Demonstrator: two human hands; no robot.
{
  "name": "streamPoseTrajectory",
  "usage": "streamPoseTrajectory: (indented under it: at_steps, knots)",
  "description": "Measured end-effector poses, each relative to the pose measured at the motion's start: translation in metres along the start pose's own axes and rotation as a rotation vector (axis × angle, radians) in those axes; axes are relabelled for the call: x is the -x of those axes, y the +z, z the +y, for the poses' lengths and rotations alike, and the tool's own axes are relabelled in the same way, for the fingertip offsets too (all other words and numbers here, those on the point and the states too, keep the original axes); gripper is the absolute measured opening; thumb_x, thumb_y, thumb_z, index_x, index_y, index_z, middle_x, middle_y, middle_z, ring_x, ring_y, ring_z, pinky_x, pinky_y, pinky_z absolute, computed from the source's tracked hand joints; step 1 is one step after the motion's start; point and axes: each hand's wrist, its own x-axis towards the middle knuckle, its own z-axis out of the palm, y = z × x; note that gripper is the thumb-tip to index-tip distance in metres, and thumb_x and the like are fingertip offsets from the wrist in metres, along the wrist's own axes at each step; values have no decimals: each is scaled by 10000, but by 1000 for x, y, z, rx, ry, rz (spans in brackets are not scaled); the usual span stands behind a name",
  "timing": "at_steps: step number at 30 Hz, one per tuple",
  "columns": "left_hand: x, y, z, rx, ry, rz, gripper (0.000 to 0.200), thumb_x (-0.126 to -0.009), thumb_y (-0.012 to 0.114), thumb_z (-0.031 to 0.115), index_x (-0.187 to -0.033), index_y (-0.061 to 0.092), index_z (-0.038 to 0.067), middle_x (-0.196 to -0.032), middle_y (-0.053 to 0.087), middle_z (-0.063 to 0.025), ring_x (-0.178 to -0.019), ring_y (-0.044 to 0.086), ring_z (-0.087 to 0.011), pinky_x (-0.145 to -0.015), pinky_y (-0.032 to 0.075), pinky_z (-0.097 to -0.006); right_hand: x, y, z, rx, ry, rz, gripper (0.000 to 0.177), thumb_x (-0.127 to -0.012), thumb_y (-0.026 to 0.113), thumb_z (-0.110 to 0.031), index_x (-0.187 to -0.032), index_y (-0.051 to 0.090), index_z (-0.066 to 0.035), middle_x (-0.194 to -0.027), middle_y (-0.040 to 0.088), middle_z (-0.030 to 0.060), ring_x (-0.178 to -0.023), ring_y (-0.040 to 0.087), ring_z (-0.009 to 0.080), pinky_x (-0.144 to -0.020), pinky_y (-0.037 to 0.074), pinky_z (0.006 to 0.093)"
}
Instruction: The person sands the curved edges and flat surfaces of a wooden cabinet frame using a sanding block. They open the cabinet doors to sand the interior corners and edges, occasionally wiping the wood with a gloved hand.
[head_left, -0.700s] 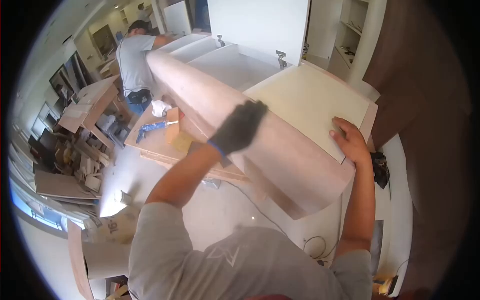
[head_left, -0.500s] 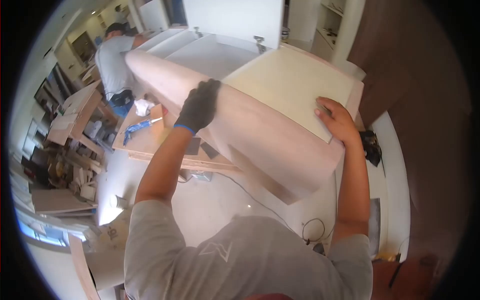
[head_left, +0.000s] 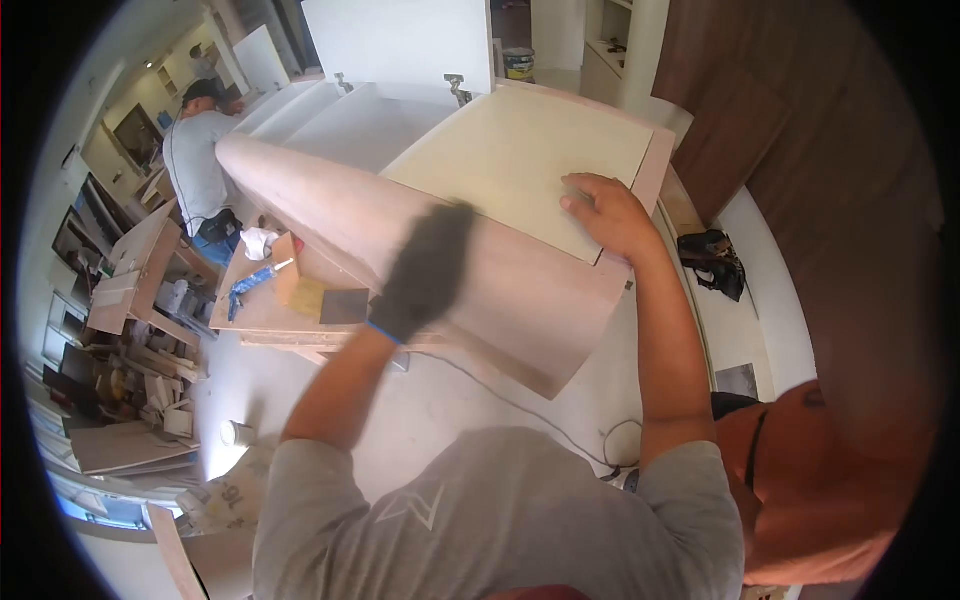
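A long cabinet with a rounded, pale pinkish wooden front [head_left: 540, 300] lies across the view before me. My left hand [head_left: 430, 268], in a dark glove with a blue cuff, is over this curved front. Motion smears its fingers, so whether it holds anything is hidden. My right hand [head_left: 612, 215] is bare and rests on a cream panel [head_left: 510, 165] on top of the cabinet, near its front right corner. Its fingers lie out on the panel, thumb apart. Farther left, a white lid [head_left: 400, 45] stands raised on metal hinges over a white compartment [head_left: 400, 120].
Behind the cabinet's far end a person [head_left: 203, 150] in a grey shirt leans over it. A low wooden table [head_left: 250, 310] bears a blue caulking gun [head_left: 258, 280], a white cloth [head_left: 258, 243] and a dark square sheet [head_left: 345, 306]. A cord [head_left: 500, 390] crosses the floor. Someone in orange [head_left: 820, 480] is at right.
My gloved left hand has moved down and right across the curved front. The view has shifted, bringing the orange clothing more into sight. My right hand stays on the cream panel.
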Motion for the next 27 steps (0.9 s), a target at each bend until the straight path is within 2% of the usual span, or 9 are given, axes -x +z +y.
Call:
streamPoseTrajectory:
  at_steps: [2,5,9,14,15,20,22,25,27]
  knots:
    - [-11,-21,91,114,117,-122,737,-856,546,-77,-1585,478,4,-1586,521,-246,-1502,464,-422,-1281,339,-493,-1,4,7,21,-78,7,467,-1012,693,-340,-1351,718,-19,-1425,688,220,-1348,603,408,-1170,449,445]
    - [-15,-26,72,207,181,-202,739,-866,538,-84,-1595,479,16,-1611,504,-238,-1539,430,-411,-1299,309,-491,-2,3,11,7,-108,-22,484,-1022,663,-372,-1356,719,-26,-1443,679,208,-1376,585,393,-1201,403,451]
    - [-12,-41,41,30,-239,-205,713,-860,557,-92,-1564,476,-16,-1585,515,-278,-1467,482,-476,-1258,358,-530,-3,4,9,44,-93,-54,499,-1031,629,-397,-1365,718,-38,-1478,660,191,-1417,557,373,-1220,364,472]
    - [-27,-33,143,110,114,-286,772,-849,549,-66,-1610,452,12,-1618,490,-235,-1545,422,-406,-1314,272,-524,-5,9,13,115,-144,-66,505,-1045,594,-416,-1386,705,-60,-1512,635,180,-1448,532,359,-1231,333,524]
    - [-28,-30,120,159,174,-262,770,-858,552,-69,-1615,457,32,-1595,518,-228,-1520,461,-382,-1305,298,-497,-4,8,13,119,-149,-72,507,-1048,586,-420,-1391,703,-64,-1517,630,179,-1455,526,359,-1232,328,536]
    - [-22,-35,53,-93,-321,-278,694,-878,553,-77,-1563,488,16,-1569,542,-244,-1466,497,-435,-1220,400,-499,-3,8,10,105,-135,-99,509,-1041,610,-420,-1410,696,-78,-1545,606,195,-1479,501,369,-1257,298,560]
    - [-30,-29,110,88,-273,-326,706,-876,566,-69,-1572,480,17,-1602,509,-246,-1486,476,-448,-1225,401,-496,-2,6,8,105,-128,-111,512,-1036,623,-419,-1412,696,-80,-1550,601,203,-1484,499,374,-1267,287,560]
    - [-24,-28,135,87,82,-253,653,-924,547,-14,-1573,486,27,-1582,515,-230,-1444,503,-414,-1217,410,-480,-2,1,2,100,-115,-130,512,-1037,619,-421,-1412,695,-82,-1557,595,197,-1491,493,372,-1271,276,575]
    - [-23,-24,78,91,-94,-233,547,-949,529,10,-1496,543,4,-1478,573,-227,-1312,580,-407,-1151,450,-488,1,-6,-5,85,-108,-153,510,-1037,617,-420,-1411,695,-81,-1558,594,193,-1490,495,374,-1272,275,578]
